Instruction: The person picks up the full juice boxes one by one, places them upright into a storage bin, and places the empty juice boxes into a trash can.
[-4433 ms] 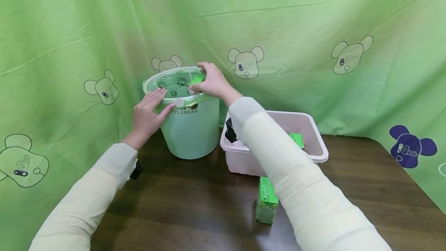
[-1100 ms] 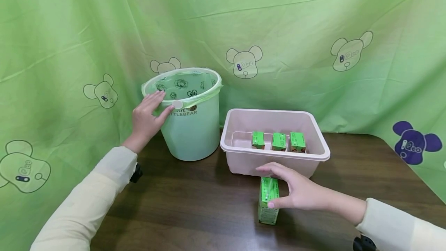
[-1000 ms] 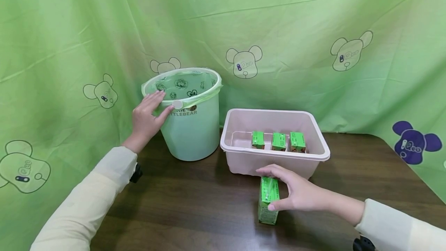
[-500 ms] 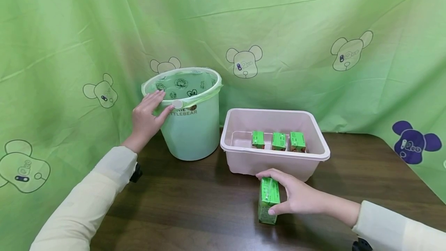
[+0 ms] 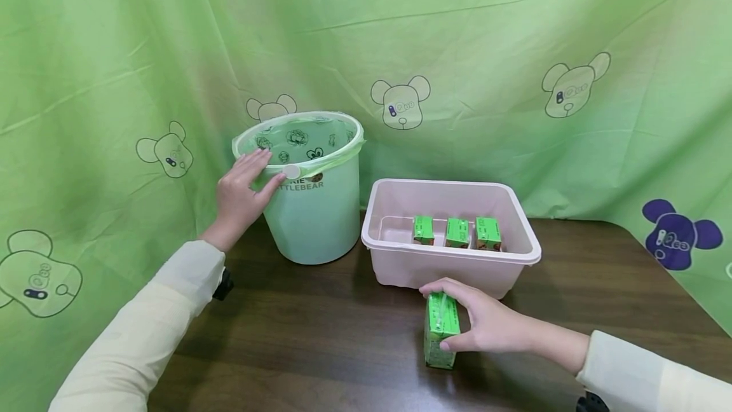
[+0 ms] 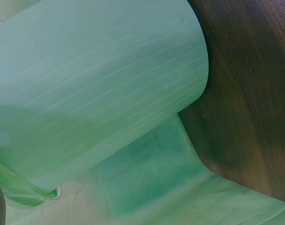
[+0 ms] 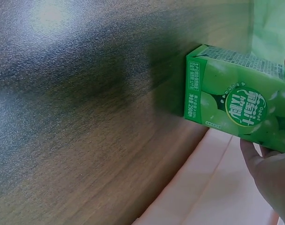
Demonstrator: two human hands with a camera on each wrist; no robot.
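My right hand (image 5: 492,320) holds a green grape juice box (image 5: 441,329) by its upper part, thumb on the near side and fingers on the far side. The carton stands upright on the table. In the right wrist view, the juice box's front (image 7: 243,101) shows grapes and a round label. My left hand (image 5: 243,192) rests on the rim of a mint-green bin (image 5: 314,221), fingers straight over the edge and thumb against the front near a round white knob. A printed green bag lines the bin. The left wrist view shows mostly the bin's wall (image 6: 109,84).
Right of the bin, a pale pink plastic tub (image 5: 389,262) stands behind the held carton. Inside it are three green juice boxes (image 5: 457,233) in a row. A green bear-print cloth (image 5: 474,30) hangs behind and beside the brown wooden table (image 5: 297,348).
My right hand left the bin, where it held something green, and came to the juice box on the table. Its fingers have closed onto this carton. My left hand stays on the rim.
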